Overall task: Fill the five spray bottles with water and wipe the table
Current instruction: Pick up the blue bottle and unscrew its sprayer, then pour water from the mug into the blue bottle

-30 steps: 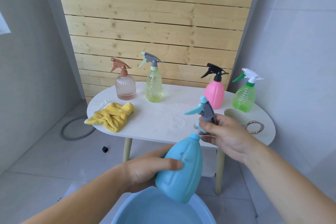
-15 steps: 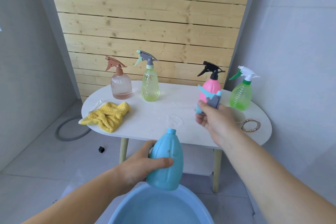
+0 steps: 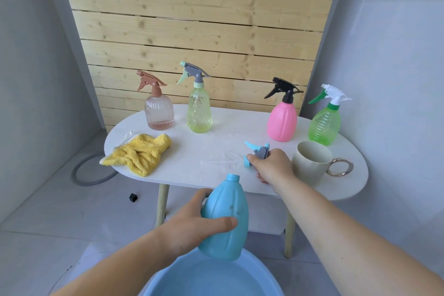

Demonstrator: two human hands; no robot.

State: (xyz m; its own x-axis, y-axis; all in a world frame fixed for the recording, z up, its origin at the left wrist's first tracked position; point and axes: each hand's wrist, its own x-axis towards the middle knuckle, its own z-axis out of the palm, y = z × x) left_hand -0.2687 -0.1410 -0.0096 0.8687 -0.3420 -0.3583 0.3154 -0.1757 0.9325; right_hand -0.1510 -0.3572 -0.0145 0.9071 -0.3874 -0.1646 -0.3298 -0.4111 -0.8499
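Note:
My left hand grips the blue bottle, uncapped and upright, above a blue basin at the bottom edge. My right hand holds the blue-and-grey spray head down at the white table, near its front. Along the back of the table stand a clear pinkish bottle, a yellow-green bottle, a pink bottle and a green bottle, each with its trigger head on. A yellow cloth lies crumpled at the table's left end.
A cream mug with a metal ring handle stands just right of my right hand. A grey hose loop and a small black block lie on the tiled floor to the left. A wooden slat wall backs the table.
The spray head came off the blue bottle. My right hand carried it forward and down onto the table. My left hand turned the bottle from tilted to upright over the basin.

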